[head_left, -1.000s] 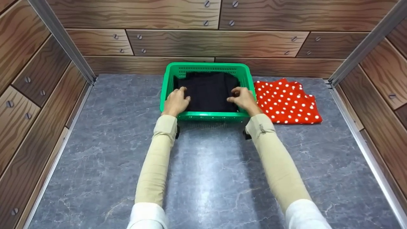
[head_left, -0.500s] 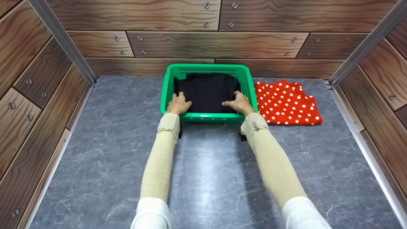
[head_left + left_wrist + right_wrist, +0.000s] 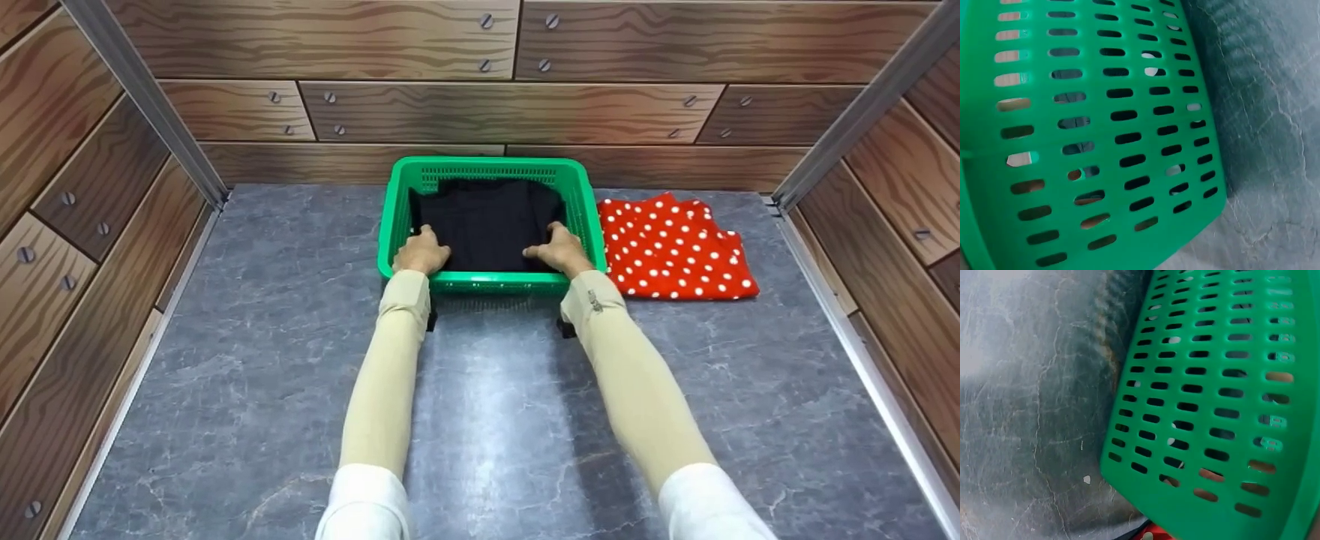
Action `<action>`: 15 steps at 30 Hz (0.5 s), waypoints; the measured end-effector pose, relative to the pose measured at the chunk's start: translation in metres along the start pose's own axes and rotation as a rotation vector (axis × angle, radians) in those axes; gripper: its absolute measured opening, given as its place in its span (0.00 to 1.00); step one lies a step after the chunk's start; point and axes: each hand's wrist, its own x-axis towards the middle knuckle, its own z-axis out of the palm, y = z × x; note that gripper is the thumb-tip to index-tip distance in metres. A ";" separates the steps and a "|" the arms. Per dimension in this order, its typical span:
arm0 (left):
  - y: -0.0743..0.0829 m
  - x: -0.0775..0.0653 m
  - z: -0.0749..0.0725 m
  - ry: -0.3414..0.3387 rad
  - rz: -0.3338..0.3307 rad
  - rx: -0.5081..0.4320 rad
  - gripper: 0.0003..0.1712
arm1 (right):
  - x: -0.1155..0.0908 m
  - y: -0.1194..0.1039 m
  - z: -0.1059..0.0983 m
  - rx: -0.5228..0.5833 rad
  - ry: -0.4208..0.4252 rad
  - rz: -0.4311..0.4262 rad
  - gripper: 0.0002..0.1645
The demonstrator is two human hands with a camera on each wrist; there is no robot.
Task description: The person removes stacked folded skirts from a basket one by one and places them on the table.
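Floor (image 3: 225, 405): 2 hands (image 3: 421, 253) (image 3: 562, 250) inside basket (image 3: 495, 277)

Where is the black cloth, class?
In the head view, the black cloth lies in the green basket, between the left hand and right hand, left of the red cloth.

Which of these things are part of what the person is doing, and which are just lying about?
Apparently in use:
Green slotted plastic basket
Plain black fabric inside it
Left hand and right hand, both in the basket

Apparently just lying about:
Red fabric with white polka dots, right of the basket, untouched
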 end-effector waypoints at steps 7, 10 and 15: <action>-0.003 0.004 -0.003 0.002 0.008 -0.154 0.35 | 0.001 -0.003 0.003 0.005 0.022 0.005 0.46; -0.004 0.005 -0.006 -0.046 0.040 -0.198 0.35 | 0.002 -0.003 0.002 0.021 -0.013 0.031 0.48; -0.007 0.006 -0.010 -0.094 0.096 -0.253 0.34 | 0.004 -0.001 0.000 0.052 -0.040 0.040 0.49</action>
